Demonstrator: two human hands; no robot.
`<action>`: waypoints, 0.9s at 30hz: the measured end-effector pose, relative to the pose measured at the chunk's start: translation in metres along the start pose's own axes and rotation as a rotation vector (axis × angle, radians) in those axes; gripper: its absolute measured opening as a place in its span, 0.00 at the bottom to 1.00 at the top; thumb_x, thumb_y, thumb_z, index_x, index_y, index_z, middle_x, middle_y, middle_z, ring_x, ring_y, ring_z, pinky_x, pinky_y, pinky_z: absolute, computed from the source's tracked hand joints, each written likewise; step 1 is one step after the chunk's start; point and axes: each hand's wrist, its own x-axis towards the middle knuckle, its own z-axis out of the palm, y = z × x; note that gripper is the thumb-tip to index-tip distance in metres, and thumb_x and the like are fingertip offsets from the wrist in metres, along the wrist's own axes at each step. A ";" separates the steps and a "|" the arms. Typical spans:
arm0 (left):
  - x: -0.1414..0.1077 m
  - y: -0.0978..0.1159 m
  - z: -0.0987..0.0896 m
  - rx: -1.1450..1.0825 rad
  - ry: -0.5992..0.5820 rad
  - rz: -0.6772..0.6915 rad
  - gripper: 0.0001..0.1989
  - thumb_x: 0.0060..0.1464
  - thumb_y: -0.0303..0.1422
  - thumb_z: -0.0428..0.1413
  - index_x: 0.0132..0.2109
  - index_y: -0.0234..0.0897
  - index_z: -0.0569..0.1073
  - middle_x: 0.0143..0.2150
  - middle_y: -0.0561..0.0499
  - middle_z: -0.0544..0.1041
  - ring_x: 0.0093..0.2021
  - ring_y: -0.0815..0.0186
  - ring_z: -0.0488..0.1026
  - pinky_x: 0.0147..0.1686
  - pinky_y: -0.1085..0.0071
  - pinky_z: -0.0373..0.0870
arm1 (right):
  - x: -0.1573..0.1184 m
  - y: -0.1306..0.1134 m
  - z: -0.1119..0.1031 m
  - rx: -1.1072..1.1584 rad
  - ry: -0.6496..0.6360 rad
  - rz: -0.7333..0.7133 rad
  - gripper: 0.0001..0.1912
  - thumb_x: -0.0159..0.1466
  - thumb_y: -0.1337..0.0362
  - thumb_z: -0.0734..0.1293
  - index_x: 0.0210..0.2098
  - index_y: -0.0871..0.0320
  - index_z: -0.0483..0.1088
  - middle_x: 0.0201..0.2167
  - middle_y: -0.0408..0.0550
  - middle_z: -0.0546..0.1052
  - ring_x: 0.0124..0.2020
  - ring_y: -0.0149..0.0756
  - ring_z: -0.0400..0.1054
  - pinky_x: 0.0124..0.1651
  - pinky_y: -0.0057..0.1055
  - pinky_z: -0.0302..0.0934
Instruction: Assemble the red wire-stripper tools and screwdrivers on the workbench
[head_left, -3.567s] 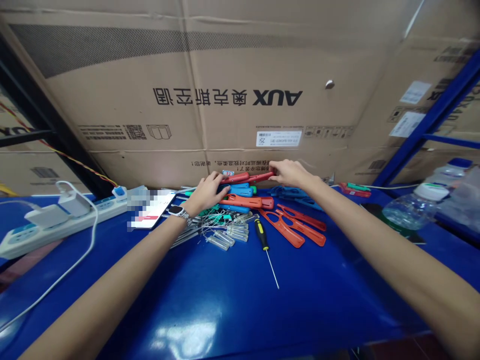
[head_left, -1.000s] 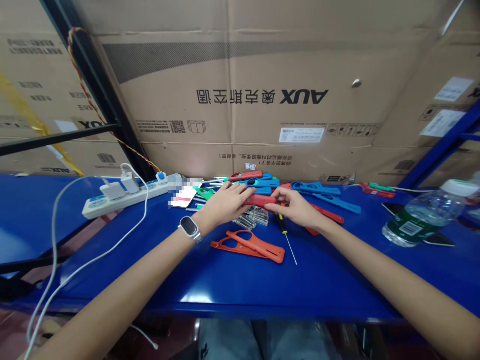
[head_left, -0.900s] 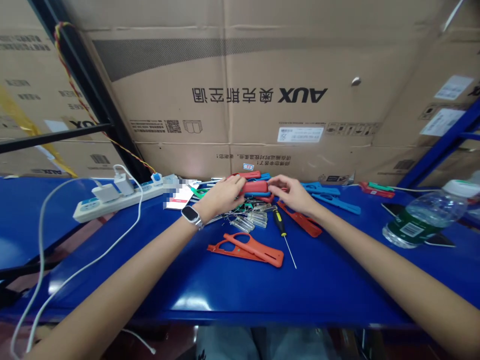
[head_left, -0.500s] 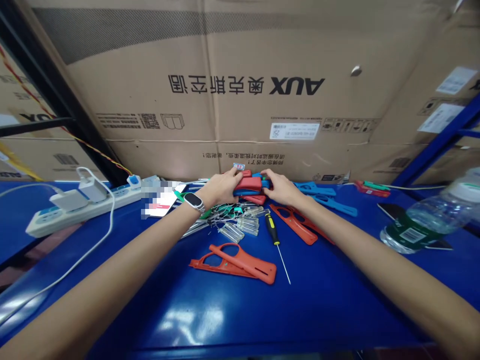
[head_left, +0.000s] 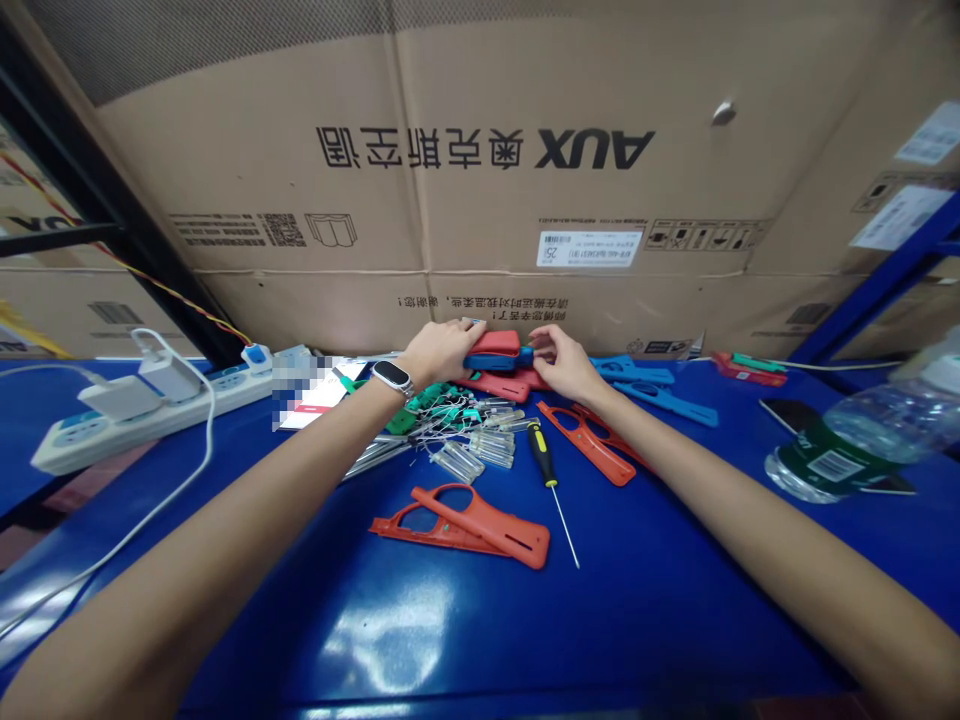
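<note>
My left hand [head_left: 441, 350], with a watch on its wrist, is closed on the left end of a red plastic piece [head_left: 496, 344] at the back of the pile. A blue piece [head_left: 491, 361] lies right under it. My right hand [head_left: 559, 362] is beside the pile's right end, its fingers apart and curved, with a small gap to the red piece. Another red piece [head_left: 499, 385] lies lower in the pile. In front are clear handles [head_left: 457, 461], green parts [head_left: 435, 400] and thin wires.
A screwdriver [head_left: 541, 455] and orange-red shells [head_left: 480, 525] lie in front. Blue shells [head_left: 660, 395], a bottle [head_left: 840, 450] and a phone [head_left: 787, 415] are to the right. At left is a power strip [head_left: 225, 385]. A cardboard box [head_left: 480, 230] stands behind.
My right hand has come away from the pile and its fingers have spread. The red piece at my left hand sits slightly higher. The view has shifted a little.
</note>
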 end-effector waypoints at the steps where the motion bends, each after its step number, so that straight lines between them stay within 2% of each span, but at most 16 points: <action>1: 0.001 0.001 0.000 0.004 -0.002 -0.011 0.29 0.53 0.38 0.61 0.60 0.34 0.65 0.55 0.37 0.75 0.53 0.45 0.75 0.45 0.59 0.71 | -0.003 -0.001 -0.001 -0.101 -0.006 -0.007 0.22 0.56 0.70 0.67 0.51 0.56 0.66 0.50 0.56 0.76 0.49 0.46 0.74 0.55 0.47 0.66; 3: 0.004 0.000 -0.002 0.005 0.003 -0.033 0.28 0.53 0.39 0.60 0.59 0.34 0.66 0.53 0.36 0.76 0.51 0.44 0.75 0.45 0.58 0.71 | -0.006 -0.004 -0.004 -0.314 -0.043 -0.001 0.27 0.54 0.69 0.69 0.53 0.57 0.66 0.55 0.60 0.74 0.58 0.55 0.68 0.59 0.55 0.61; 5: 0.006 -0.003 -0.003 0.008 0.012 -0.049 0.28 0.54 0.40 0.59 0.59 0.35 0.66 0.53 0.36 0.77 0.51 0.44 0.76 0.46 0.57 0.70 | -0.006 -0.007 -0.007 -0.446 -0.127 0.036 0.29 0.55 0.64 0.71 0.55 0.58 0.65 0.58 0.63 0.72 0.62 0.60 0.64 0.61 0.58 0.58; 8: 0.008 -0.009 -0.006 0.006 -0.014 -0.072 0.28 0.53 0.41 0.59 0.59 0.37 0.66 0.52 0.37 0.77 0.51 0.45 0.76 0.46 0.58 0.70 | 0.003 -0.010 -0.010 -0.470 -0.284 0.105 0.34 0.56 0.60 0.73 0.60 0.59 0.62 0.61 0.63 0.71 0.62 0.59 0.65 0.62 0.56 0.57; 10: 0.008 -0.013 -0.007 -0.014 -0.041 -0.086 0.27 0.53 0.42 0.59 0.58 0.38 0.67 0.52 0.39 0.78 0.50 0.46 0.77 0.45 0.59 0.70 | 0.011 -0.011 -0.010 -0.474 -0.344 0.146 0.38 0.55 0.58 0.74 0.62 0.59 0.60 0.61 0.62 0.72 0.61 0.59 0.66 0.62 0.55 0.57; 15: 0.008 -0.017 -0.006 -0.079 -0.034 -0.105 0.27 0.53 0.42 0.60 0.57 0.39 0.67 0.50 0.41 0.78 0.49 0.47 0.77 0.43 0.61 0.70 | 0.021 -0.013 -0.011 -0.518 -0.378 0.149 0.40 0.54 0.57 0.76 0.62 0.61 0.61 0.55 0.63 0.76 0.57 0.61 0.69 0.60 0.55 0.56; 18: 0.009 -0.016 -0.005 -0.105 -0.018 -0.094 0.25 0.53 0.42 0.60 0.56 0.39 0.68 0.49 0.41 0.79 0.47 0.49 0.77 0.42 0.62 0.70 | 0.021 -0.013 -0.020 -0.569 -0.426 0.095 0.41 0.53 0.58 0.76 0.62 0.60 0.62 0.55 0.63 0.76 0.56 0.61 0.70 0.59 0.53 0.58; 22: 0.010 -0.014 -0.004 -0.138 -0.007 -0.097 0.24 0.53 0.41 0.61 0.55 0.40 0.68 0.48 0.42 0.79 0.47 0.50 0.77 0.41 0.62 0.70 | 0.018 -0.015 -0.042 -0.586 -0.478 -0.014 0.30 0.56 0.59 0.75 0.57 0.56 0.70 0.53 0.58 0.78 0.53 0.56 0.73 0.53 0.46 0.64; 26: 0.011 -0.013 -0.002 -0.146 0.011 -0.100 0.24 0.53 0.42 0.61 0.54 0.40 0.68 0.49 0.42 0.78 0.47 0.49 0.77 0.41 0.62 0.70 | 0.010 -0.017 -0.074 -0.605 -0.506 0.002 0.15 0.57 0.60 0.75 0.44 0.54 0.78 0.41 0.54 0.82 0.41 0.50 0.76 0.42 0.40 0.66; 27: 0.011 -0.013 -0.002 -0.142 0.014 -0.100 0.24 0.53 0.42 0.61 0.55 0.40 0.68 0.49 0.42 0.78 0.48 0.49 0.77 0.41 0.62 0.70 | 0.006 -0.019 -0.084 -0.592 -0.476 0.014 0.13 0.56 0.61 0.75 0.41 0.54 0.79 0.38 0.52 0.83 0.38 0.47 0.76 0.40 0.38 0.66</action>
